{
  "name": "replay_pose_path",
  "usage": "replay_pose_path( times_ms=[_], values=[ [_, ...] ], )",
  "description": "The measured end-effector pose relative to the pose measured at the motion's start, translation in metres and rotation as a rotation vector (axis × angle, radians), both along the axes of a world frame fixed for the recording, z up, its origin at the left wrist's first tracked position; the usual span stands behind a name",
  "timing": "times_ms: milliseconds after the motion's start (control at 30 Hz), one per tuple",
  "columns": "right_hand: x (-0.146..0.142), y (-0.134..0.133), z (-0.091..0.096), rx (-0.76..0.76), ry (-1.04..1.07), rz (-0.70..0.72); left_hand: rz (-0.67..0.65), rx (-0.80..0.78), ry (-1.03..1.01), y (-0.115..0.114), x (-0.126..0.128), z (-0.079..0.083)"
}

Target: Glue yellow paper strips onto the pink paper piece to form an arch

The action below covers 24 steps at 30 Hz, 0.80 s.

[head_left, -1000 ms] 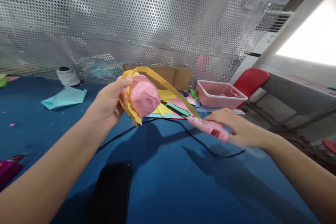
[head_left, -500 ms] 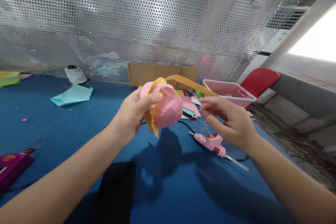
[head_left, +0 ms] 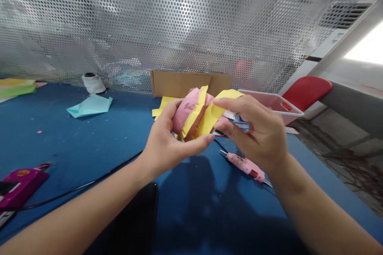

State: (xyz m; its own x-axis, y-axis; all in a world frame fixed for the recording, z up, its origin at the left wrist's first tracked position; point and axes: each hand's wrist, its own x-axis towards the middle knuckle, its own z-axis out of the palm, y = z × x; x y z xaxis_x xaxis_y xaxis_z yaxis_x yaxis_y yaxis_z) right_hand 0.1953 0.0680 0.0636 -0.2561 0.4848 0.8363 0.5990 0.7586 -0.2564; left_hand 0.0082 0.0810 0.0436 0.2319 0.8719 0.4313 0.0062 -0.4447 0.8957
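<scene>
A pink paper ball (head_left: 186,114) with yellow paper around its middle is held up over the table in my left hand (head_left: 167,139). The fingers wrap behind it and the thumb lies along its lower side. My right hand (head_left: 257,129) pinches a yellow paper strip (head_left: 209,117) between thumb and fingers, close against the ball's right side. Part of the ball is hidden behind the strip and the fingers. Below my right hand, a pink hot glue gun (head_left: 245,165) with a clear glue stick lies on the blue table (head_left: 98,143).
Behind the ball stand a cardboard piece (head_left: 179,83) and yellow paper (head_left: 163,107). A pink basket (head_left: 269,101) sits at the right, near a red chair (head_left: 309,91). Leftward lie folded turquoise paper (head_left: 91,105), a white roll (head_left: 93,83), a purple device (head_left: 25,183) and a black cable (head_left: 98,178). A dark flat panel (head_left: 136,219) lies in front.
The ball has been turned in my left hand, so its yellow band faces differently. My right hand has come in beside it and now pinches the yellow strip, which was stretched out to the right.
</scene>
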Motion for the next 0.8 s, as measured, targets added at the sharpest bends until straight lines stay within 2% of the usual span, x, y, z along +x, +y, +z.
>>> replay_pose_path(
  times_ms=[167,300,400,533,800],
  values=[
    [0.0017,0.0032,-0.0001,0.178,-0.102,-0.069,0.034,0.034,0.048,0.0012,-0.0003,-0.0054],
    [0.0011,0.0012,-0.0007,0.201,-0.112,-0.068,0.037,0.062,0.096,0.0022,-0.0012,-0.0032],
    [0.0012,-0.0007,-0.0007,0.224,-0.149,-0.064,-0.009,0.055,0.13,0.0032,-0.0009,0.0005],
    [0.0014,-0.0018,0.0004,0.258,-0.189,-0.027,-0.076,-0.008,0.125,0.0029,0.0,0.0012],
    [0.0041,-0.0031,-0.0011,0.233,-0.193,-0.057,-0.087,-0.15,0.022,-0.0027,0.0039,0.0006]
  ],
)
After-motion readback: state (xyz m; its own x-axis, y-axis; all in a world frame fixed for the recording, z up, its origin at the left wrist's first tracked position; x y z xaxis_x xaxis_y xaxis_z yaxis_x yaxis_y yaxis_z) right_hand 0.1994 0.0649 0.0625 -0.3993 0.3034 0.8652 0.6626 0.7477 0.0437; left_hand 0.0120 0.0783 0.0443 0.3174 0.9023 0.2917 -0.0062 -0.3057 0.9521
